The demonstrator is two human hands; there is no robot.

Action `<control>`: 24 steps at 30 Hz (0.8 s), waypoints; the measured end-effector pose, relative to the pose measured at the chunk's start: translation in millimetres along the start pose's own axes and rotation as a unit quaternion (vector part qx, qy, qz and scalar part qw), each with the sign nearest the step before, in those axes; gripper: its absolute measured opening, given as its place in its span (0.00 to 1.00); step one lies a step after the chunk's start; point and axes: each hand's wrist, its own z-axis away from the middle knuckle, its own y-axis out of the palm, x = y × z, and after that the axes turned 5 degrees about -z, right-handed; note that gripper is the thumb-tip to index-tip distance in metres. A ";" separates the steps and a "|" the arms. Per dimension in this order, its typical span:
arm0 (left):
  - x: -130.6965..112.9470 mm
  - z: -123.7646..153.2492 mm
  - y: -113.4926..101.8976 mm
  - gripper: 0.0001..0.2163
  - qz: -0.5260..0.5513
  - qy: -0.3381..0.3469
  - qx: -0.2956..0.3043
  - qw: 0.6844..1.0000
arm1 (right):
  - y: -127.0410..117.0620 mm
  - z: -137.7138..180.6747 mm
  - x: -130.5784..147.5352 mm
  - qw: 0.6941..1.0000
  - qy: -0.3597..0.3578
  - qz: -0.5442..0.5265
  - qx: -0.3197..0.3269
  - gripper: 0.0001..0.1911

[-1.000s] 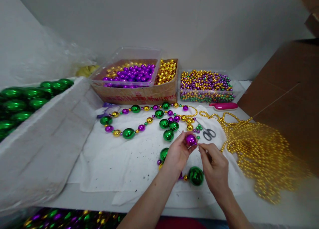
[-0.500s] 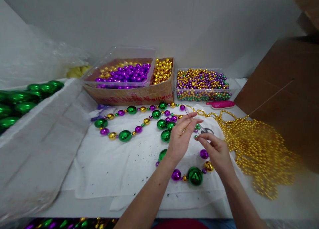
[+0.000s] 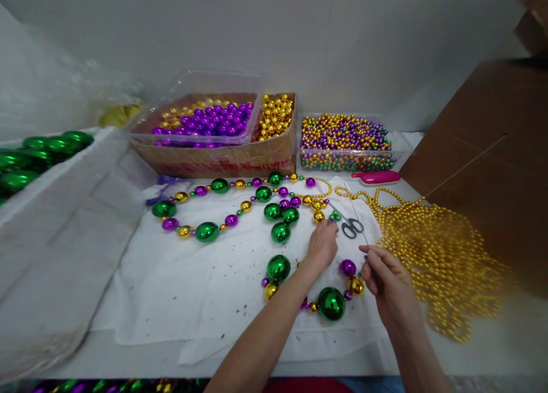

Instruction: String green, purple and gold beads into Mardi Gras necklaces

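My left hand (image 3: 323, 246) reaches forward on the white cloth (image 3: 180, 284), fingers curled down by some small green beads (image 3: 335, 215) and the scissors (image 3: 351, 227); what it pinches is hidden. My right hand (image 3: 387, 282) is closed on a thin needle or wire (image 3: 356, 216) that slants up and away. Between and below the hands lies a partly strung strand: a purple bead (image 3: 347, 267), a gold bead (image 3: 356, 285), a large green ball (image 3: 331, 303) and another green ball (image 3: 278, 267). A long green, purple and gold necklace (image 3: 206, 231) lies further back.
At the back, a cardboard box (image 3: 222, 163) holds a clear tray of purple beads (image 3: 201, 122) and gold beads (image 3: 274, 114). A clear tub of small mixed beads (image 3: 345, 139) and a pink tool (image 3: 379, 177) sit right of it. Gold bead strands (image 3: 440, 250) are piled right; green balls (image 3: 25, 165) left.
My left hand let go of the purple bead, which now lies on the strand, then moved forward and down to the small beads. My right hand drew back to the right with the needle.
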 end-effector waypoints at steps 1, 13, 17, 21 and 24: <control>-0.7 -0.4 -4.0 0.08 0.028 -0.014 0.008 0.999 | -3.6 1.1 -0.2 1.000 -0.001 0.014 -0.003 0.14; -10.9 28.9 -60.7 0.05 0.477 -0.133 0.020 0.868 | -7.4 31.4 3.6 0.952 -0.013 0.306 -0.008 0.23; -9.3 31.6 -59.8 0.07 0.503 -0.138 0.019 0.853 | -8.2 37.9 4.5 0.941 -0.026 0.338 -0.001 0.24; -8.8 33.6 -61.0 0.07 0.510 -0.133 0.021 0.850 | -10.1 40.9 4.2 0.939 -0.031 0.344 -0.001 0.25; -9.0 34.5 -63.2 0.07 0.511 -0.129 0.014 0.850 | -9.3 42.0 4.3 0.938 -0.029 0.346 -0.004 0.24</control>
